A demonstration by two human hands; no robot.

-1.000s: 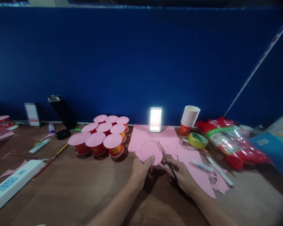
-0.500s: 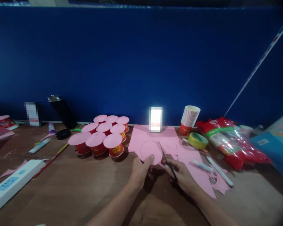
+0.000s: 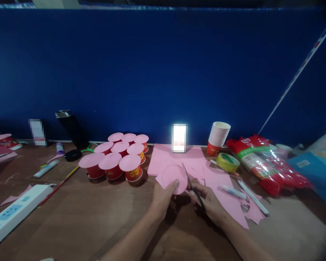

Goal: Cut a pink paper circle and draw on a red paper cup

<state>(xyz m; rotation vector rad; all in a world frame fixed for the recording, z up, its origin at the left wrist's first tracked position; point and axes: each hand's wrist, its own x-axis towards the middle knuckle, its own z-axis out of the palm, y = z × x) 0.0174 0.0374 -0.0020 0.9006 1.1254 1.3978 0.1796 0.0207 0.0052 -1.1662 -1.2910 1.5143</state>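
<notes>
My left hand [image 3: 163, 197] pinches a pink paper circle [image 3: 174, 178] by its lower edge, thumb on top. My right hand [image 3: 208, 203] grips a pair of dark scissors [image 3: 191, 185], whose blades point up and away along the circle's right edge. Both hands hover over the brown table [image 3: 97, 217], just in front of loose pink paper sheets [image 3: 184, 161].
A cluster of upturned red cups with pink paper tops [image 3: 116, 157] stands to the left. A stack of paper cups [image 3: 218, 138], a green tape roll [image 3: 227, 162], a red plastic bag [image 3: 266, 163] and a glue stick [image 3: 232, 192] lie right. A white power strip [image 3: 13, 212] lies at left.
The pink circle has sunk slightly and turned a little in my left hand; the scissors stay at its right edge. Nothing else has moved.
</notes>
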